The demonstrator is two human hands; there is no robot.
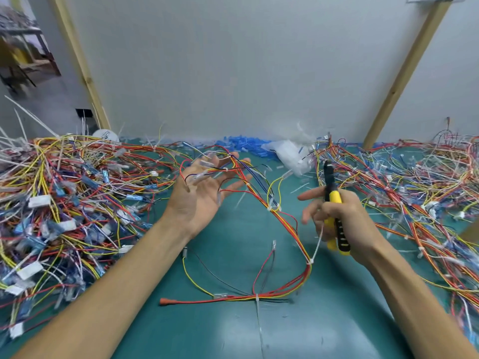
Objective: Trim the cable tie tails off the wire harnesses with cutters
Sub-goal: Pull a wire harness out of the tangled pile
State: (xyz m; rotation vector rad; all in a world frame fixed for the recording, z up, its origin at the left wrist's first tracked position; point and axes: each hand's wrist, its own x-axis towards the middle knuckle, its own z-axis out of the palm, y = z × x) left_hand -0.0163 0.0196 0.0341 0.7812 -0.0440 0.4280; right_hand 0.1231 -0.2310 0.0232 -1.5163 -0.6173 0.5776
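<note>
One wire harness (282, 224) of red, yellow and black wires lies across the green mat (233, 330) between my arms. My left hand (202, 195) is palm up with straight fingers, and the harness's far end drapes over them. My right hand (342, 216) grips yellow-handled cutters (333, 200), jaws pointing up and away, index finger extended left. White cable tie tails stick out from the harness: one tail (316, 246) rises toward my right hand, another tail (259, 325) runs toward me from the tie at the bottom of the loop.
A big pile of harnesses (59, 203) covers the mat on the left, another pile (414, 198) on the right. Blue connectors (243, 142) and a clear plastic bag (293, 154) lie at the back by the white wall. Cut tie scraps dot the mat.
</note>
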